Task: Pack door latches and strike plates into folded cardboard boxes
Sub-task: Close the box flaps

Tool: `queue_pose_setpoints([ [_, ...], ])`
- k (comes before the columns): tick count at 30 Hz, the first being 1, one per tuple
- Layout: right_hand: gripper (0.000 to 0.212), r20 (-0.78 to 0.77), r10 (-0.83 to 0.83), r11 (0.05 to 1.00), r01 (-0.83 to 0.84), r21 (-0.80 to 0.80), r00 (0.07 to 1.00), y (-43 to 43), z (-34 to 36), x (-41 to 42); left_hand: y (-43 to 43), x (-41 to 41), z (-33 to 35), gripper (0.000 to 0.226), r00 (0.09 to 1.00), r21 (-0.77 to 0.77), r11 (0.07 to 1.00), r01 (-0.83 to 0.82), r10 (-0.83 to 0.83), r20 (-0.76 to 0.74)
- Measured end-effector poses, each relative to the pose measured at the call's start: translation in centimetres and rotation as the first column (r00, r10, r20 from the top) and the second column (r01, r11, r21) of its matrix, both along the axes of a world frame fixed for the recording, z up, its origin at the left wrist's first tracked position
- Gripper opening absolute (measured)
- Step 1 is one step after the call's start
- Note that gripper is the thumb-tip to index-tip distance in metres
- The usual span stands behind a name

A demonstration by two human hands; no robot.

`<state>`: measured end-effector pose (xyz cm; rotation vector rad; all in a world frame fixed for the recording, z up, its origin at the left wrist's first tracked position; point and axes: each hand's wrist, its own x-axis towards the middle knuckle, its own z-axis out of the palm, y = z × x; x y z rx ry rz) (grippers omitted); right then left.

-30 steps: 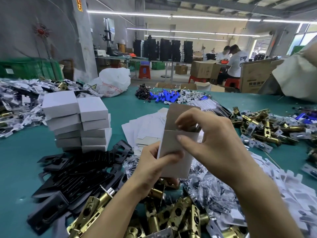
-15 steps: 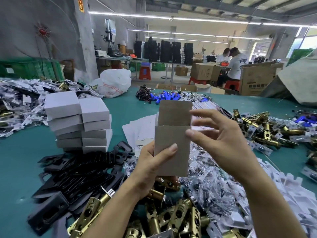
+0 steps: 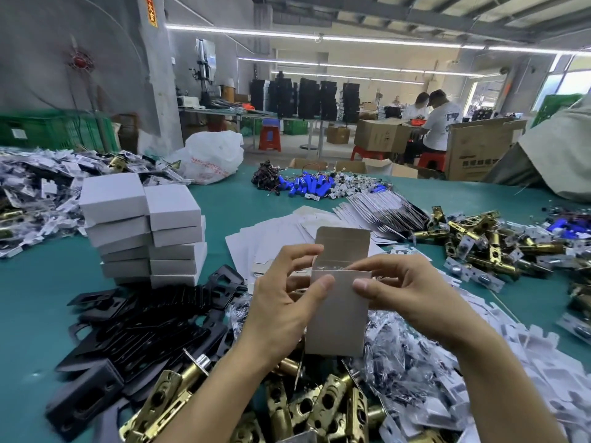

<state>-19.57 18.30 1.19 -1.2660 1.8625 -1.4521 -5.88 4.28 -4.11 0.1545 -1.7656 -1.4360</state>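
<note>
Cardboard box (image 3: 339,314) looks light, thin, easily crushed; your left hand (image 3: 281,302) and right hand (image 3: 412,292) both pinch upper side edges; squeeze gently.

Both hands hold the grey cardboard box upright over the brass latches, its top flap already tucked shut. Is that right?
Not quite. The head view shows the box with its top flap standing open, not tucked shut. The left hand and right hand do hold it upright over the brass latches.
</note>
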Motion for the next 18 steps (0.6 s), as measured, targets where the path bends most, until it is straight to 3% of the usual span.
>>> queue_pose_setpoints([
  [4,0.021,0.071,0.033,0.999,-0.033,0.004,0.997,-0.1,-0.1,0.0,-0.2,0.0,-0.3,0.016,0.999,0.018,0.999,-0.038,0.038,0.039],
  [9,0.025,0.042,0.077,0.996,-0.075,-0.040,0.996,-0.2,-0.1,0.0,-0.2,0.1,-0.1,0.012,0.999,0.024,0.999,-0.027,0.026,0.048],
  [15,0.051,0.099,0.084,0.952,-0.050,-0.302,0.992,-1.1,0.1,0.6,-0.6,0.0,-0.4,0.011,0.999,0.077,0.997,-0.018,0.014,0.048],
  [18,0.028,-0.036,0.026,0.963,-0.035,-0.266,0.999,-1.4,0.3,1.0,-0.5,0.0,-0.2,0.015,1.000,0.123,0.992,0.014,-0.015,0.001],
])
